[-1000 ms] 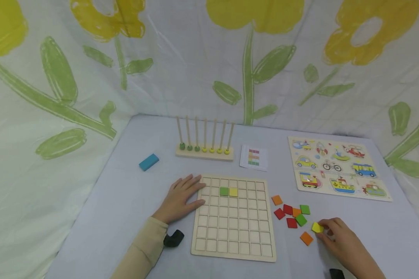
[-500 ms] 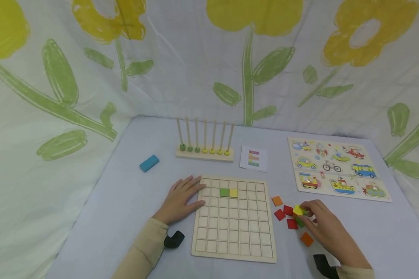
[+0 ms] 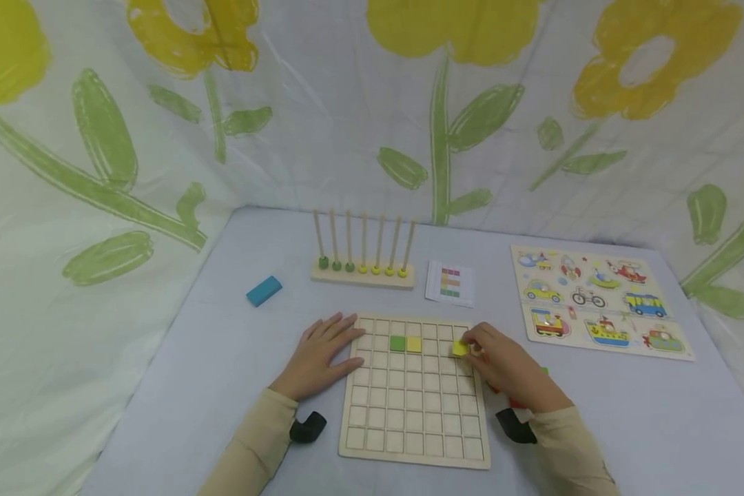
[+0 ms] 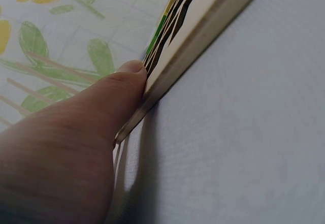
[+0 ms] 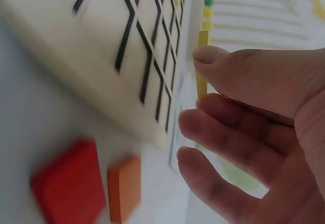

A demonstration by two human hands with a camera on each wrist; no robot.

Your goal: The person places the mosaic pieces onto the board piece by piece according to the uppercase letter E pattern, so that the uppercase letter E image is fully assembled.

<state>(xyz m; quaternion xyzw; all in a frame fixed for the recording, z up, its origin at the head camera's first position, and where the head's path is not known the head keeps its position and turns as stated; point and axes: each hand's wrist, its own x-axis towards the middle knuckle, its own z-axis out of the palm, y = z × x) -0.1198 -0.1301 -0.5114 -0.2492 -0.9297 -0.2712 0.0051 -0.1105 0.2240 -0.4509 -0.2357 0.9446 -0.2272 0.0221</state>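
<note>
A wooden grid board (image 3: 405, 399) lies in the middle of the table, with a green tile (image 3: 398, 343) and a yellow tile (image 3: 414, 344) side by side in its second row. My left hand (image 3: 319, 358) rests flat at the board's left edge, thumb and fingertips over the rim; the left wrist view shows the thumb (image 4: 117, 92) on the edge. Between thumb and index finger, my right hand (image 3: 505, 365) pinches another yellow tile (image 3: 460, 348) over the board's upper right squares. In the right wrist view that yellow tile (image 5: 202, 64) stands edge-on, raised above the board.
Red tiles (image 5: 71, 183) and an orange tile (image 5: 124, 188) lie right of the board, mostly hidden under my right arm in the head view. Behind stand a peg rack (image 3: 362, 274) with beads, a pattern card (image 3: 450, 283), a blue block (image 3: 264, 291) and a vehicle puzzle (image 3: 601, 303).
My right hand has carried the yellow tile from the table's right side, past the loose tiles, leftward to above the board. The left hand has stayed in place.
</note>
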